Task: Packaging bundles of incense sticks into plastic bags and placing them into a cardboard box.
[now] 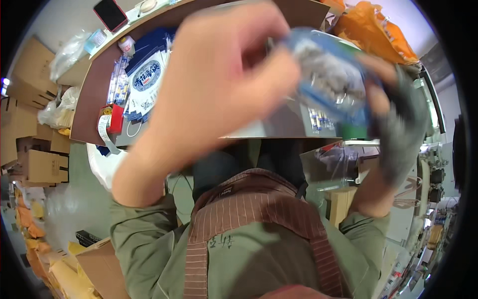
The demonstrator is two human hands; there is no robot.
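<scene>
A clear plastic pouch with blue edges (pixel 331 74) is held up above the desk, with something whitish-grey inside that I cannot make out. My left hand (pixel 224 74) is bare and close to the camera, its curled fingers and thumb pinching the pouch's left edge. My right hand (pixel 401 119), in a grey glove that leaves the fingertips bare, grips the pouch's right side. Both hands are somewhat smeared by motion. Behind my left wrist lie blue-and-white printed paper bags (pixel 147 82), partly hidden.
Left on the desk (pixel 92 82) are a red box (pixel 113 119) with a paper strip and several slim wrapped sticks (pixel 118 82). A phone (pixel 110 15) lies on the back ledge. An orange bag (pixel 376 30) stands back right. Cardboard boxes (pixel 46 167) sit at left.
</scene>
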